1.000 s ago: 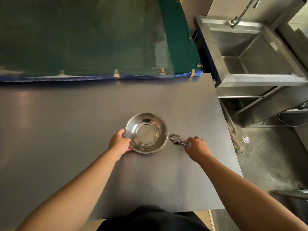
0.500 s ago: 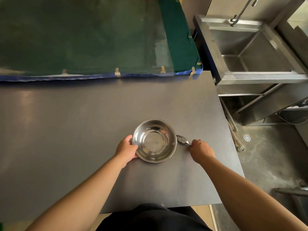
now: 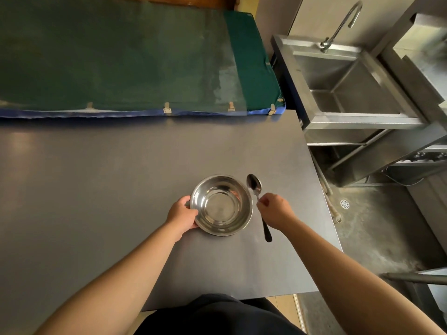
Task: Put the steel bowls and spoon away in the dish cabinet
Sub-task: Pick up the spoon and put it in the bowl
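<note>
The steel bowl (image 3: pixel 221 205) sits near the surface's (image 3: pixel 96 189) right edge, its left rim gripped by the left hand (image 3: pixel 182 215). Just beside it, the right hand (image 3: pixel 275 210) pinches the spoon (image 3: pixel 258 201) mid-handle.

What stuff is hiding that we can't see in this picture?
Head view only:
- Dish cabinet: nowhere in frame.
- Other steel bowls: only one bowl shows.
- Spoon handle middle: covered by the right hand.
- Left hand fingertips: behind the bowl's rim.
- Far right shelf: blurred, cut off.
</note>
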Demonstrator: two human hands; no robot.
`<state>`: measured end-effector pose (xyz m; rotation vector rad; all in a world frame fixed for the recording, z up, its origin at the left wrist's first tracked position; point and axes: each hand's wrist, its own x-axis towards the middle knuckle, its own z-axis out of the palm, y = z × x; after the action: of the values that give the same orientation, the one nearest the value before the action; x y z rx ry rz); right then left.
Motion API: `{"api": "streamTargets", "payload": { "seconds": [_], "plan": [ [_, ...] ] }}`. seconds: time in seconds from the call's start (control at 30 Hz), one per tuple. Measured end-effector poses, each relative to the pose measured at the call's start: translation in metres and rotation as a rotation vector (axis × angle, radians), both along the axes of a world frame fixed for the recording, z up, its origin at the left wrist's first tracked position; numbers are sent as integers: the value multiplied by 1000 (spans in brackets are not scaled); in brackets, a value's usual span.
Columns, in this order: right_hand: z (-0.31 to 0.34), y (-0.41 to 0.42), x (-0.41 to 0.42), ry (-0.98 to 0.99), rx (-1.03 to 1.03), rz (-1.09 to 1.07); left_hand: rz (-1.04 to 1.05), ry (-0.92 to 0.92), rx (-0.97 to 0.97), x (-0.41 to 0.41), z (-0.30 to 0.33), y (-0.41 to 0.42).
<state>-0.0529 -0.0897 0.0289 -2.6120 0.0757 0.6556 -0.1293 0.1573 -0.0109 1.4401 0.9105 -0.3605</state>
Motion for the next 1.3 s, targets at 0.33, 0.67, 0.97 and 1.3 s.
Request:
{"api": "streamTargets", "payload": {
  "seconds": [0.33,0.67,0.97,1.3],
  "plan": [
    [-8,54,-6,121,89,45,-63,-13,113,16,3,12],
    [-25,81,-5,179,-34,131,-136,-90,211,22,16,11],
    [-31,88,2,173,-74,151,-189,-64,173,22,18,21],
    [-8,55,21,0,38,57,-145,-46,144,30,16,27]
  ]
}}
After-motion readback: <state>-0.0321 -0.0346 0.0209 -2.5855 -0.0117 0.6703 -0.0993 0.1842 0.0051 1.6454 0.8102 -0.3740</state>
